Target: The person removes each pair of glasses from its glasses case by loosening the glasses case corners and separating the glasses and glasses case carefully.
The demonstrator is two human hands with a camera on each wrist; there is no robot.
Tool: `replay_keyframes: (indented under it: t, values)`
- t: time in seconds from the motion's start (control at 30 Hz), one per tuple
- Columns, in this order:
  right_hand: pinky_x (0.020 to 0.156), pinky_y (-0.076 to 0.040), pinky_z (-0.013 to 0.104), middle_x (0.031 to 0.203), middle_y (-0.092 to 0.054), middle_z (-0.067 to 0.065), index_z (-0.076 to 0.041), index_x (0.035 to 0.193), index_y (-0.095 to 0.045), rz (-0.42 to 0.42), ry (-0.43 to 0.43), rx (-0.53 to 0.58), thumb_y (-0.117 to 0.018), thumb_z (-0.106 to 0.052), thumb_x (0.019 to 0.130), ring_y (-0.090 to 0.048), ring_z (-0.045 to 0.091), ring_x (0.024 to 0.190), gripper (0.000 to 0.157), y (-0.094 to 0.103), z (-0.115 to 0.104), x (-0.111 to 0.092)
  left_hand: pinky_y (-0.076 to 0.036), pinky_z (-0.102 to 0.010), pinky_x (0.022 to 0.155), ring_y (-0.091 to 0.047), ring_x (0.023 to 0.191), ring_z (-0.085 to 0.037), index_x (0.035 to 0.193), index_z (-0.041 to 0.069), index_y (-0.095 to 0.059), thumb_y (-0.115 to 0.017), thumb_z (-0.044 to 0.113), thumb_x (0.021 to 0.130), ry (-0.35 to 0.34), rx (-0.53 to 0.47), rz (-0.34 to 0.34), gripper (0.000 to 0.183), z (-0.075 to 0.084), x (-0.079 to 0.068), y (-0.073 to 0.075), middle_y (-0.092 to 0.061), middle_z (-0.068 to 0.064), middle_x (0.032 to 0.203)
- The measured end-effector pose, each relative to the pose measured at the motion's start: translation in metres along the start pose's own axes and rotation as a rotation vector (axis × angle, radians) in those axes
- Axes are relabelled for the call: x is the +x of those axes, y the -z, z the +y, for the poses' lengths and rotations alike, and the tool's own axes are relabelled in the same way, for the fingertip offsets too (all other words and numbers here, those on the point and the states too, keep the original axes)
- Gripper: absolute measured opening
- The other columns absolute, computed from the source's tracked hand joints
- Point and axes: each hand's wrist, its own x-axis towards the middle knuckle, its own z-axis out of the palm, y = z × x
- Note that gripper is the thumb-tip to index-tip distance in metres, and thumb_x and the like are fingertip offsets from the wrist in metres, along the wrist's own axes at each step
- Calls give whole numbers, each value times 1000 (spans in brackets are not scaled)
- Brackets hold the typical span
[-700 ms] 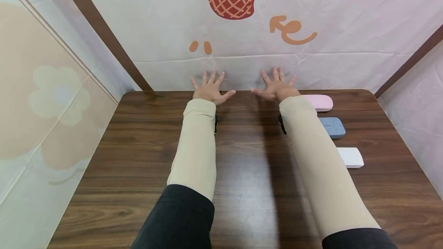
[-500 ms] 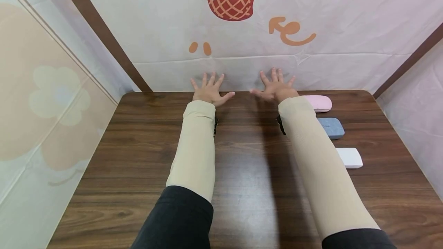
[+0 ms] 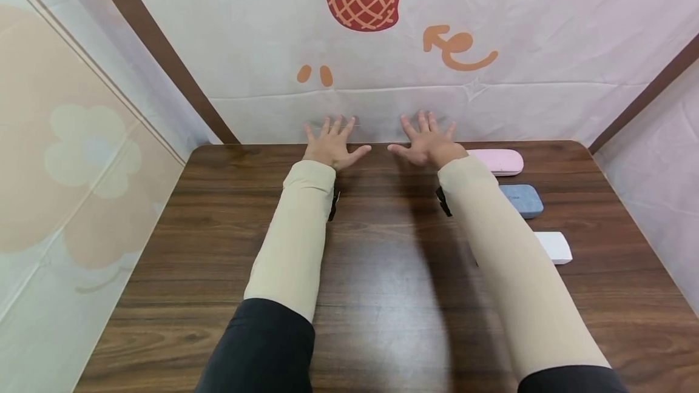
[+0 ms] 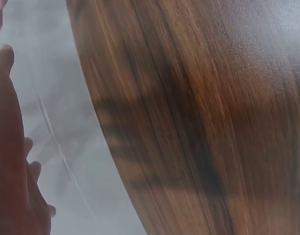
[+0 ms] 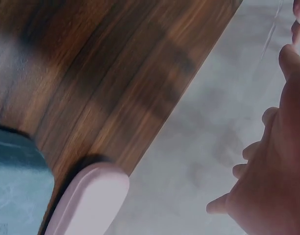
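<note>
My left hand (image 3: pixel 329 144) is held with fingers spread at the far edge of the wooden table (image 3: pixel 235 211), in front of the white cloth backdrop. To its right my right hand (image 3: pixel 428 143) has its fingers spread the same way, thumb toward the left hand. Both hold nothing. Whether the fingertips touch the cloth I cannot tell. Nearest the right hand is a pink rounded case (image 3: pixel 502 162), partly behind the sleeve. A blue case (image 3: pixel 525 200) and a white case (image 3: pixel 556 247) lie in a column below it, each partly covered by the right forearm.
The white cloth backdrop (image 3: pixel 262 47) with printed pictures rises at the table's far edge. Printed cloth panels stand at the left (image 3: pixel 98 211) and right (image 3: pixel 655 138). In the right wrist view the blue case (image 5: pixel 22 196) and pink case (image 5: pixel 91 200) lie side by side.
My right hand has shifted slightly left, toward the left hand. The left forearm has swung a little to the left, its hand staying nearly in place. The cases have not moved.
</note>
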Motion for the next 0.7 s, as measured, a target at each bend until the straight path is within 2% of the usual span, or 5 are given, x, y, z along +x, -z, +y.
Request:
replay_keyframes:
  t: [0.17, 0.37, 0.7]
  values:
    - [111, 9, 74, 166, 20, 19, -22, 164, 9, 6, 56, 11, -30, -68, 103, 18, 38, 153, 86, -9, 2, -2, 9, -74, 111, 1, 156, -33, 165, 26, 0, -27, 75, 99, -66, 10, -7, 86, 1, 0, -5, 1, -8, 171]
    - [112, 9, 73, 167, 17, 20, -20, 164, 8, 17, 115, 10, -34, -63, 104, 16, 38, 153, 85, -17, 6, -5, 12, -73, 111, -1, 156, -33, 165, 25, -1, -26, 74, 99, -117, 21, -12, 86, 1, -10, -9, 0, -8, 171]
    - [115, 4, 70, 169, 10, 19, -23, 164, 7, 70, 177, 4, -37, -64, 103, 8, 39, 154, 86, -27, 28, -10, 5, -75, 112, -2, 156, -35, 165, 23, -3, -25, 76, 98, -177, 15, 3, 88, 7, -21, -9, 0, -12, 171]
